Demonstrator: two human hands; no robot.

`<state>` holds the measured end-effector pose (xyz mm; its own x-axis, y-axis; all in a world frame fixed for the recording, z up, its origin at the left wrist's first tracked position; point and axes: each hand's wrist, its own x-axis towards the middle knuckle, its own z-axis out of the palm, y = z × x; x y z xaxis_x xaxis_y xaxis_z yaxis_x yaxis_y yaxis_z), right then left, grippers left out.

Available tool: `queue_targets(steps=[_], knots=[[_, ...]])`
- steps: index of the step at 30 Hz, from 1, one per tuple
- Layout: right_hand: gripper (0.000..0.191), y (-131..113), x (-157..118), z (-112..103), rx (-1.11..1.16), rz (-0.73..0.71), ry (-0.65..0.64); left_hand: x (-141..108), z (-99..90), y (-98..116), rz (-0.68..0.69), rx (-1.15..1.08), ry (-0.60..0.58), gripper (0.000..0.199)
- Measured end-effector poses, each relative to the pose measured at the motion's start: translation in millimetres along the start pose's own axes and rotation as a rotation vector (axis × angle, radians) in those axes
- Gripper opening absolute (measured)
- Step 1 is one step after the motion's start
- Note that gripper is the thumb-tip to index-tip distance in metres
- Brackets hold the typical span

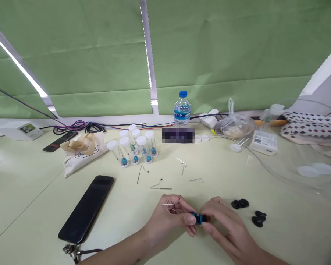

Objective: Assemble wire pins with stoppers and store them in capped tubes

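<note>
Near the front of the table, my left hand [175, 217] pinches a small blue and black piece [199, 218] between thumb and fingers. A thin metal wire [168, 204] with a small red tip also lies across its fingers. From the right, my right hand [226, 224] has its thumb and fingertips closed on the dark end of the same piece. Fingers partly hide the piece's shape. To the right of my right hand lie black parts [239, 203] and more black parts [259, 218]. Bent metal wires [161, 188] and a small hex key [195, 180] lie beyond my hands.
Several white-capped clear tubes [148, 151] stand behind the wires. A black phone [86, 209] lies left, with a cloth pouch [84, 152] behind it. At the back are a water bottle [182, 110], a plastic bag [234, 126], a white box [263, 142] and cables.
</note>
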<state>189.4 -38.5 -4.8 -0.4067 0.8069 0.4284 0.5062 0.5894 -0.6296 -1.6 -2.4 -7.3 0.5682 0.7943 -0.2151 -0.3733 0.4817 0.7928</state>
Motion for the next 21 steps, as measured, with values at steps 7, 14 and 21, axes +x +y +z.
queue_targets(steps=[7, 14, 21], knots=[[0.020, 2.7, -0.1, 5.0, -0.038, -0.063, 0.128, 2.0, -4.9, 0.6, 0.023, 0.004, 0.010, 0.020], [0.005, 2.5, -0.7, 3.0, -0.002, -0.055, 0.127, 0.9, -3.7, 0.2, 0.008, 0.014, 0.008, 0.020], [0.016, 5.8, -2.3, 7.6, -0.004, -0.044, 0.135, 2.2, -5.1, 0.2, 0.023, 0.016, 0.012, 0.019]])
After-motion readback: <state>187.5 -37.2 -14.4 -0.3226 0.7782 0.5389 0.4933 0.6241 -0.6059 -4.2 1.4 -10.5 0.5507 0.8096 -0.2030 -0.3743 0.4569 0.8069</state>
